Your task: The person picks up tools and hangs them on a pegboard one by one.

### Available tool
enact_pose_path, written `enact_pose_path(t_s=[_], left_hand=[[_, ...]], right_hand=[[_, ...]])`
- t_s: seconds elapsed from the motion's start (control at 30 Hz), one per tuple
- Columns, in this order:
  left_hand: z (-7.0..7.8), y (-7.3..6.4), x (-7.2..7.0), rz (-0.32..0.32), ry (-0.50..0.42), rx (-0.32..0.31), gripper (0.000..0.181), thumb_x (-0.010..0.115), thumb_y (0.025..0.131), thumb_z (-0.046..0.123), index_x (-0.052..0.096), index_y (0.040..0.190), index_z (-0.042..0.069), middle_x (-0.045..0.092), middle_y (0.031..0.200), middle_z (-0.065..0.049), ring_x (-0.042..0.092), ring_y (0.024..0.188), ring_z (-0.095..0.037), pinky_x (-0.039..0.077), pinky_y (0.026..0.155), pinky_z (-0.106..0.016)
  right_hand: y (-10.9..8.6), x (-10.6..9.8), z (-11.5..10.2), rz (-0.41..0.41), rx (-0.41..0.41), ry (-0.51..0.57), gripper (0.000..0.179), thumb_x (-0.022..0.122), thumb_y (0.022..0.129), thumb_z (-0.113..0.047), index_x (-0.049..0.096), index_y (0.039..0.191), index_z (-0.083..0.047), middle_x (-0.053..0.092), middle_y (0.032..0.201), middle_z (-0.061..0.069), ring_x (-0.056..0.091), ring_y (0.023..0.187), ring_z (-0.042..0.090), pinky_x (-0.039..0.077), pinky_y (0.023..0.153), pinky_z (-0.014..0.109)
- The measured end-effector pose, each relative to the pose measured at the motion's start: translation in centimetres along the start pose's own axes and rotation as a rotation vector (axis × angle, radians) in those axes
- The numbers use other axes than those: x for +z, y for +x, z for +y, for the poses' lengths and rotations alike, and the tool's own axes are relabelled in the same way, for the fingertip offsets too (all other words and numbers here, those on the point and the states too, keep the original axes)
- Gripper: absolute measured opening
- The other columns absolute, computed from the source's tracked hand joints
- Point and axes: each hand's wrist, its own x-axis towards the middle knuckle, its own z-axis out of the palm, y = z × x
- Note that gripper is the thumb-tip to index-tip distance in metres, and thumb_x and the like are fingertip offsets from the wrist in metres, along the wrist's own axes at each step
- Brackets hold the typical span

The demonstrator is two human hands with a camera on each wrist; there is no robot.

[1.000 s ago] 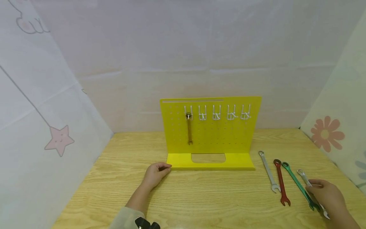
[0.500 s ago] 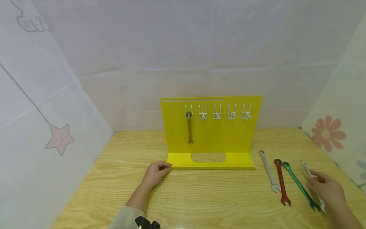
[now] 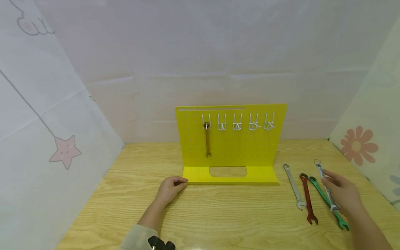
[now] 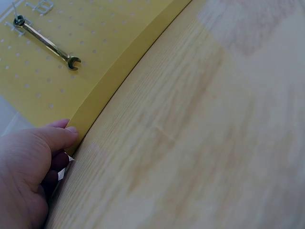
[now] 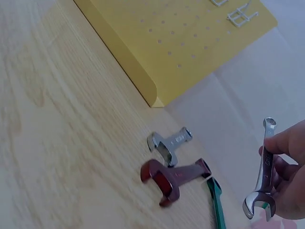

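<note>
My right hand [image 3: 343,191] grips a silver combination wrench [image 5: 266,167] by its shank, ring end forward and open end toward me. In the head view the wrench overlaps a green wrench [image 3: 340,220]. To its left lie a red wrench [image 3: 307,199] and another silver wrench [image 3: 293,185]. My left hand [image 3: 170,190] pinches the front left corner of a yellow pegboard stand [image 3: 231,181] between thumb and fingers. On the stand's leftmost hook hangs a gold-coloured wrench [image 4: 45,43] by its ring end.
Several white wire hooks [image 3: 237,125] bear nothing along the pegboard's upper part. The stand's base has a cut-out in the middle and a raised front lip. Cloth walls [image 3: 200,69] with printed drawings enclose the wooden table [image 3: 218,215] at the back and sides.
My right hand has lifted the silver wrench from the table's right side and carried it left and forward, over the green one. My left hand has stayed at the stand's corner.
</note>
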Motion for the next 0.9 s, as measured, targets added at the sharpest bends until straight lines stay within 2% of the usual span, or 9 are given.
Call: enact_pose_path(t_s=[0.07,0.2,0.27,0.33,0.4,0.47,0.63,0.9], left_hand=[[0.0,0.0,0.0,0.002,0.001,0.0,0.01,0.07,0.09,0.012,0.077,0.097,0.013,0.073,0.1,0.0,0.061,0.09,-0.011,0.049,0.079,-0.027],[0.0,0.0,0.0,0.005,-0.001,-0.002,0.01,0.07,0.09,0.012,0.077,0.097,0.013,0.073,0.1,-0.001,0.061,0.09,-0.011,0.049,0.079,-0.027],[0.1,0.0,0.0,0.008,-0.002,-0.003,0.01,0.07,0.09,0.011,0.077,0.096,0.013,0.073,0.1,-0.001,0.061,0.09,-0.011,0.049,0.079,-0.027],[0.1,-0.1,0.0,0.007,0.0,-0.006,0.01,0.07,0.09,0.012,0.077,0.096,0.013,0.073,0.1,-0.001,0.061,0.09,-0.011,0.049,0.079,-0.026],[0.1,-0.1,0.0,0.007,0.0,-0.009,0.01,0.07,0.09,0.012,0.077,0.096,0.013,0.073,0.1,0.0,0.061,0.09,-0.011,0.049,0.079,-0.026],[0.1,-0.1,0.0,0.004,-0.001,-0.01,0.01,0.07,0.09,0.012,0.077,0.096,0.013,0.073,0.1,-0.001,0.061,0.09,-0.011,0.049,0.079,-0.025],[0.2,-0.1,-0.1,0.001,-0.006,-0.005,0.01,0.07,0.09,0.013,0.077,0.097,0.012,0.073,0.1,-0.001,0.061,0.091,-0.012,0.049,0.079,-0.025],[-0.1,0.0,0.0,0.003,-0.001,0.002,0.01,0.07,0.09,0.013,0.077,0.097,0.013,0.073,0.101,0.0,0.062,0.092,-0.011,0.049,0.081,-0.027]], right_hand=[[0.0,0.4,-0.4,-0.009,-0.019,0.02,0.063,0.042,0.104,-0.042,0.03,0.151,-0.003,0.038,0.144,0.035,0.047,0.083,-0.002,0.046,0.062,0.021],[0.0,1.2,-1.4,-0.022,-0.063,0.041,0.061,0.041,0.104,-0.04,0.03,0.152,-0.004,0.041,0.142,0.031,0.046,0.094,-0.001,0.045,0.066,0.015],[0.1,1.6,-1.9,-0.017,-0.09,0.049,0.06,0.043,0.104,-0.039,0.032,0.152,-0.004,0.053,0.131,0.018,0.048,0.095,-0.001,0.046,0.068,0.015],[0.3,2.0,-2.4,-0.004,-0.123,0.077,0.059,0.046,0.104,-0.035,0.034,0.15,-0.002,0.059,0.115,-0.002,0.051,0.091,-0.004,0.048,0.068,0.016],[0.4,2.4,-2.9,0.006,-0.146,0.106,0.058,0.049,0.103,-0.033,0.036,0.149,-0.001,0.056,0.1,-0.021,0.053,0.083,-0.009,0.05,0.068,0.017],[0.6,2.8,-3.4,0.006,-0.161,0.156,0.057,0.051,0.103,-0.03,0.036,0.149,0.0,0.054,0.092,-0.029,0.057,0.08,-0.009,0.052,0.069,0.018],[0.8,3.7,-4.7,-0.006,-0.169,0.217,0.056,0.053,0.102,-0.028,0.038,0.149,-0.003,0.056,0.089,-0.031,0.06,0.08,-0.005,0.053,0.07,0.018],[0.8,5.3,-6.5,-0.035,-0.169,0.244,0.058,0.057,0.1,-0.029,0.038,0.148,-0.002,0.057,0.092,-0.027,0.059,0.083,-0.005,0.055,0.074,0.021]])
